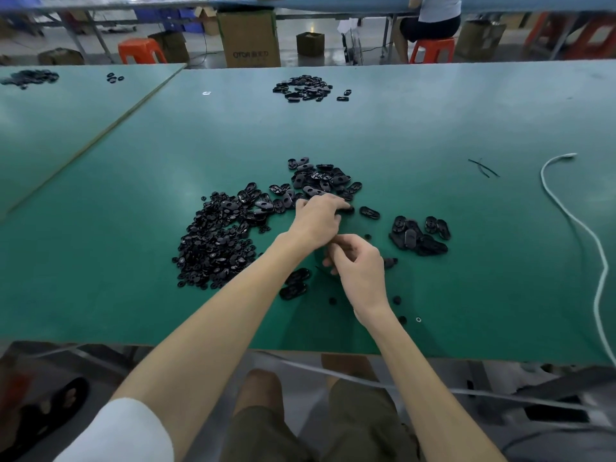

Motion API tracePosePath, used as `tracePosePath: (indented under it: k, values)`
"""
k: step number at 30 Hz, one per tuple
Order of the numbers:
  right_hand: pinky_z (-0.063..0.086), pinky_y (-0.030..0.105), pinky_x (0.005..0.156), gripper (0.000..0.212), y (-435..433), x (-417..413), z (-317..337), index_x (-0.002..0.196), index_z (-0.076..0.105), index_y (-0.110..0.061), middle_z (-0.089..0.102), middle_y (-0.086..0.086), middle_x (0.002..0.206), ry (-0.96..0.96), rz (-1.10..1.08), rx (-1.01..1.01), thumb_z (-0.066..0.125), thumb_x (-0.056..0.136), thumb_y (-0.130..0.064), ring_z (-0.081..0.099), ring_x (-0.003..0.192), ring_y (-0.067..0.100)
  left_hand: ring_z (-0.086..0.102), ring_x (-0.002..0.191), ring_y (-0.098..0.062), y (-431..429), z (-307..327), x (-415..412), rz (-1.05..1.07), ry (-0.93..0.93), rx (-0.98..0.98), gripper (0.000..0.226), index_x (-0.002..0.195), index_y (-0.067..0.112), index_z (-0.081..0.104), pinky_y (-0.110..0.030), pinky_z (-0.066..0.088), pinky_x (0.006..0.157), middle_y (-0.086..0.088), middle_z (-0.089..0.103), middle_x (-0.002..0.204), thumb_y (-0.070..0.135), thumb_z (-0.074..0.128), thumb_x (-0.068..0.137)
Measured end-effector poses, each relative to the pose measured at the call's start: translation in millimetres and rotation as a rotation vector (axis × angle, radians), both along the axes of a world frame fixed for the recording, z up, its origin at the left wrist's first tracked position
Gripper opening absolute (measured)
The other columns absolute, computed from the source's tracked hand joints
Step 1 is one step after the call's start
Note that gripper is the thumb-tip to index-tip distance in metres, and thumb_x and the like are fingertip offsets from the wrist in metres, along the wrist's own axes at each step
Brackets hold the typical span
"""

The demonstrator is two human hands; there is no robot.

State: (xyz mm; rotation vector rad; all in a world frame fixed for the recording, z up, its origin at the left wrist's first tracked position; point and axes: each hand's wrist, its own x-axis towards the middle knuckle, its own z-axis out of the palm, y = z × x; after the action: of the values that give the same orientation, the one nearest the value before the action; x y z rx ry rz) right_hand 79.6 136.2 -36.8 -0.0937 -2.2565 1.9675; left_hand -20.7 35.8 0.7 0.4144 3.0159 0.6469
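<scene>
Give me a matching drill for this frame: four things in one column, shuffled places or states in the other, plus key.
Things
1. white cable
2. pile of small round parts
3. empty orange stool
4. left hand

Places or states
A. on the floor beyond the table and its far edge
B. heaped on the table, left of the left hand
C. fingers curled on an oval black part
D. along the table's right side

Pairs: 1-D, 2-B, 3-A, 4-C.
</scene>
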Motion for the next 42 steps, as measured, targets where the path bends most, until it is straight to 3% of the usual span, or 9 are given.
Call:
tracePosePath:
  k: [6,12,15,18,22,29,35,42]
  values:
    - [0.055,0.021,0.063,0.015,2,2,1,0.099,0.073,-0.014,0.076,-0.006,0.075,-0.003,-0.016,-0.055,0.061,0.1,-0.004,0.071,0.067,0.007,0.05,0.121,-0.021,-8,-6,5,0.016,0.174,-0.057,0.018,0.114,0.026,0.07,-0.042,0.021,0.1,0.002,0.063,0.118,0.02,0.066,0.097]
    - [0.054,0.02,0.062,0.017,4,1,0,0.104,0.073,-0.013,0.074,-0.001,0.075,0.017,-0.031,-0.103,0.061,0.099,-0.002,0.07,0.067,0.008,0.059,0.113,-0.019,-20,-10,14,0.106,0.183,0.146,0.029,0.121,0.02,0.065,-0.034,0.023,0.096,0.001,0.066,0.115,0.015,0.071,0.094]
    - [0.054,0.022,0.064,0.016,4,0,-1,0.105,0.073,-0.013,0.075,0.001,0.081,0.019,-0.046,-0.147,0.061,0.1,-0.003,0.071,0.07,0.008,0.062,0.106,-0.017,-33,-4,19,0.131,0.222,0.287,0.03,0.121,0.017,0.068,-0.034,0.038,0.106,-0.001,0.065,0.114,0.013,0.074,0.092]
    - [0.055,0.022,0.065,0.012,7,-1,-2,0.11,0.07,-0.016,0.074,0.004,0.089,0.029,-0.084,-0.201,0.063,0.102,-0.01,0.071,0.072,0.009,0.065,0.092,-0.009,-44,8,30,0.052,0.121,0.475,0.026,0.109,0.017,0.073,-0.023,0.052,0.09,0.001,0.068,0.108,0.008,0.08,0.086]
    - [0.055,0.021,0.066,0.01,4,-3,-3,0.114,0.067,-0.018,0.075,0.001,0.096,0.027,-0.074,-0.198,0.063,0.105,-0.021,0.071,0.074,0.008,0.068,0.092,-0.007,-50,16,47,-0.132,0.053,0.479,0.026,0.105,0.019,0.075,-0.011,0.049,0.08,0.001,0.072,0.106,0.005,0.081,0.083]
    - [0.052,0.024,0.058,0.01,3,-2,-2,0.101,0.07,-0.01,0.076,-0.001,0.078,0.023,-0.063,-0.207,0.061,0.104,-0.012,0.07,0.064,0.014,0.068,0.092,-0.008,-59,8,55,-0.075,0.075,0.557,0.024,0.111,0.015,0.073,-0.012,0.049,0.082,0.0,0.071,0.108,0.011,0.08,0.088]
    - [0.053,0.024,0.058,0.009,3,-2,-2,0.098,0.069,-0.012,0.076,-0.001,0.078,0.026,-0.064,-0.227,0.062,0.103,-0.01,0.07,0.065,0.014,0.054,0.088,-0.006,-69,-12,44,0.07,0.021,0.308,0.01,0.107,0.018,0.067,-0.026,0.046,0.089,0.0,0.053,0.106,0.021,0.069,0.098]
    - [0.053,0.023,0.059,0.007,4,-2,-2,0.098,0.069,-0.011,0.075,-0.001,0.077,0.029,-0.061,-0.21,0.063,0.102,-0.01,0.07,0.065,0.013,0.052,0.093,-0.016,-61,-23,42,0.039,0.052,0.253,0.005,0.098,0.017,0.069,-0.032,0.047,0.093,0.006,0.049,0.095,0.017,0.072,0.095]
